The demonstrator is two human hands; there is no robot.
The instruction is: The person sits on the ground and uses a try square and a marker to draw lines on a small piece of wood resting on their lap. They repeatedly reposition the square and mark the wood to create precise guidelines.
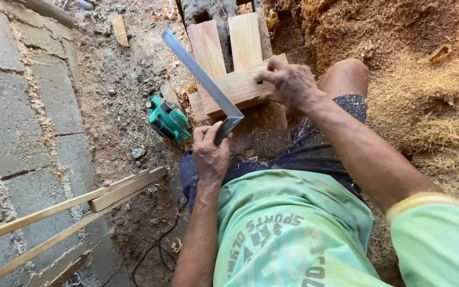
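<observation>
A metal square (208, 85) lies across a pale board (240, 87) in front of the seated person. The square is grey steel, L-shaped: its long blade runs up and to the left past the board's edge, and its short leg bends down at the corner near the board's lower edge. The left hand (211, 154) has its fingers (204, 133) clamped on that short leg. The right hand (290, 82) presses on the board's right part, fingers together around what looks like a small dark marking tool, too small to tell. The board rests across two upright planks (227, 45). A green power planer (168, 119) sits on the sawdust-strewn ground just left of it. Thin slats (70, 210) lean at lower left.
</observation>
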